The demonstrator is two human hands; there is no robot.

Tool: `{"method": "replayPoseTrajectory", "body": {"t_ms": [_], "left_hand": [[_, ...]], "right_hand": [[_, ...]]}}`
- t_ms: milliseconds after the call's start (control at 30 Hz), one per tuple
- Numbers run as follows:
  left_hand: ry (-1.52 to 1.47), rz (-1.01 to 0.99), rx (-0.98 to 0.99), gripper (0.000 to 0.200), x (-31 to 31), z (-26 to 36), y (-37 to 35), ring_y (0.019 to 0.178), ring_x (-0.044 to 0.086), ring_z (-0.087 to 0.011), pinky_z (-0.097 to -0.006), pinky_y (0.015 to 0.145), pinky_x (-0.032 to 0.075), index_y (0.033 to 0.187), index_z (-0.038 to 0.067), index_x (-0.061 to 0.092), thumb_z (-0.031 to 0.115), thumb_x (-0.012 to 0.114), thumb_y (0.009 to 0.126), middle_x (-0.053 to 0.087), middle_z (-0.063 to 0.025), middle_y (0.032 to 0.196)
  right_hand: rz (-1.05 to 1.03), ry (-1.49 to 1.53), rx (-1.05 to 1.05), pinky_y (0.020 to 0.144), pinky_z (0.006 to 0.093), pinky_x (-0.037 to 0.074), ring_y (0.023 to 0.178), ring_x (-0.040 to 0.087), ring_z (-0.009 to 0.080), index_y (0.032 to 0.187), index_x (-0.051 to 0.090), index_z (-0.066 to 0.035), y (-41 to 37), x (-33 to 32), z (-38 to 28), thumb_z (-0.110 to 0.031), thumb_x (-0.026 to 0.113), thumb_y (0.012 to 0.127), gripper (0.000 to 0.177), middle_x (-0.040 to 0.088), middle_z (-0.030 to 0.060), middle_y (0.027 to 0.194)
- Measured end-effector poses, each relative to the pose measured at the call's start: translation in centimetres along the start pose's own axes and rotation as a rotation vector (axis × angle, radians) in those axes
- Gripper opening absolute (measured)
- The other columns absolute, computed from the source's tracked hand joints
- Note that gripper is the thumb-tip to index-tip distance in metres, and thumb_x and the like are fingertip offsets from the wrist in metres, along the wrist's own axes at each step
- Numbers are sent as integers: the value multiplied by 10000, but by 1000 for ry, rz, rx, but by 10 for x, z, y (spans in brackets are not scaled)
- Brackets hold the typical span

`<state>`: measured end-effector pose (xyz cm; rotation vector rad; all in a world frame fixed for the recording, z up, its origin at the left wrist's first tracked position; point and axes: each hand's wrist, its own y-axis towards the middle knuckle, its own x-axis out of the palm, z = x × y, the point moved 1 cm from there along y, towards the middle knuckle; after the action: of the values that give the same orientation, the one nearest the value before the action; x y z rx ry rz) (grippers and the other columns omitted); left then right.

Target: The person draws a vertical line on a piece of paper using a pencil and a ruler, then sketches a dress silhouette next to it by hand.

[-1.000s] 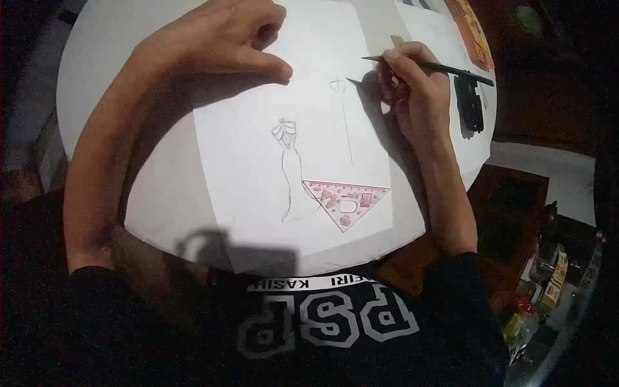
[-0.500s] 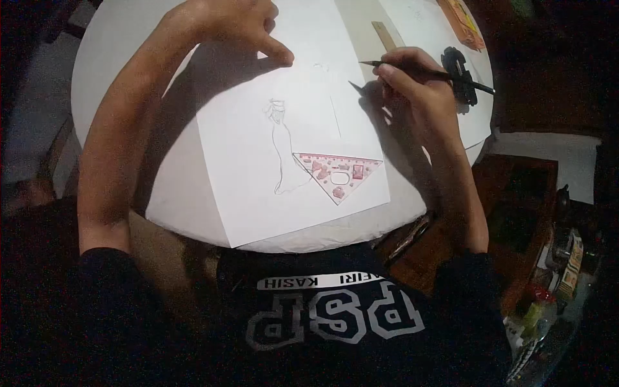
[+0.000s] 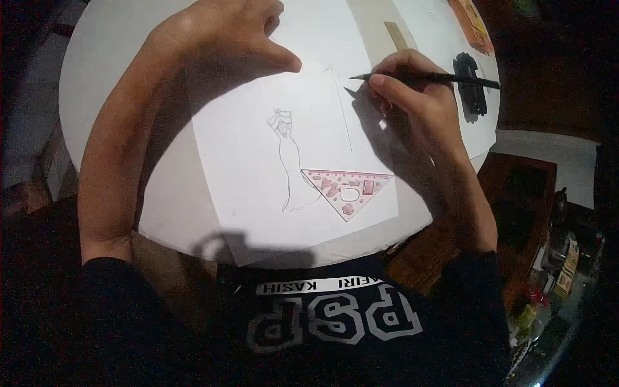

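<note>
Pencil is gripped by the right hand, the left hand (partly cropped) curving open.

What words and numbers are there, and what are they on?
"PSP": big, upside down, on the dark shirt.
"KASIH": upside down, on the shirt's white band.
"FIRI", its start unclear: same band.
Too small or blurred: any print on the triangle ruler, orange item, yellow packet.

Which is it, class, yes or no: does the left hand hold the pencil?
No, the right hand holds the pencil.
</note>
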<state>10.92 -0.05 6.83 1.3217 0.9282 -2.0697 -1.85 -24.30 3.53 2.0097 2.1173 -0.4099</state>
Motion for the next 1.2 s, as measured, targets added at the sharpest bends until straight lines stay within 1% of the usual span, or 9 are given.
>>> {"method": "replayPoseTrajectory", "body": {"t_ms": [300, 367, 400, 567, 667, 733, 967, 1067, 1200], "left_hand": [[-33, -33, 71, 616, 9, 3, -3, 678, 674, -314, -397, 626, 527, 783, -22, 677, 578, 815, 757, 683, -186, 712], [460, 115, 325, 76, 33, 11, -16, 993, 706, -302, -342, 764, 577, 950, 124, 725, 142, 707, 878, 674, -87, 881], [453, 107, 329, 76, 31, 15, -15, 993, 706, -302, -342, 764, 577, 950, 124, 725, 142, 707, 878, 674, -87, 881], [63, -158, -140, 627, -17, 37, -4, 667, 669, -311, -395, 609, 521, 759, -24, 661, 584, 818, 758, 664, -181, 683], [97, -75, -70, 629, -11, 38, -12, 661, 666, -312, -395, 603, 519, 756, -24, 658, 584, 818, 758, 658, -180, 675], [134, 12, 0, 631, -6, 38, -16, 654, 663, -313, -395, 597, 516, 752, -24, 655, 585, 819, 758, 652, -178, 666], [196, 185, 44, 616, 1, 44, -21, 640, 658, -320, -402, 597, 517, 760, -29, 657, 564, 826, 752, 655, -183, 670], [118, 84, 30, 610, -5, 42, -18, 644, 660, -319, -406, 600, 517, 764, -30, 660, 556, 828, 748, 656, -184, 669], [170, 60, -63, 610, -5, 47, -19, 645, 661, -319, -408, 601, 517, 763, -31, 662, 557, 826, 749, 657, -185, 668]], "right_hand": [[40, 83, -118, 507, 225, 452, 571, 584, 71, 882, 650, -19, 9, 4, 12, -91, 728, 892, 106, 680, 60, 729], [43, 30, -138, 521, 228, 464, 585, 599, 80, 879, 655, -15, 5, 5, 9, -92, 729, 889, 108, 685, 63, 733], [51, -25, -173, 534, 231, 476, 600, 615, 89, 877, 659, -11, 3, 6, 6, -93, 730, 886, 109, 691, 67, 737], [108, -124, -204, 566, 246, 499, 650, 641, 113, 874, 668, -5, -2, 10, 1, -115, 737, 889, 131, 699, 78, 751], [106, -105, -125, 556, 254, 512, 654, 644, 126, 882, 670, -16, -4, 10, -2, -48, 760, 843, 103, 677, 83, 782], [63, -574, -476, 541, 260, 521, 645, 644, 144, 895, 676, -24, -5, 13, -2, 28, 782, 780, 166, 638, 86, 807], [-4, -271, -407, 492, 264, 508, 641, 643, 154, 890, 672, -19, -3, 9, 1, 81, 773, 766, 189, 623, 95, 824], [39, -469, -535, 493, 266, 511, 644, 644, 160, 890, 673, -13, -3, 13, 2, 79, 770, 768, 182, 626, 104, 820], [19, -326, -490, 479, 272, 508, 641, 644, 176, 911, 674, -11, -2, 11, 4, 78, 771, 764, 198, 625, 115, 814]]}}
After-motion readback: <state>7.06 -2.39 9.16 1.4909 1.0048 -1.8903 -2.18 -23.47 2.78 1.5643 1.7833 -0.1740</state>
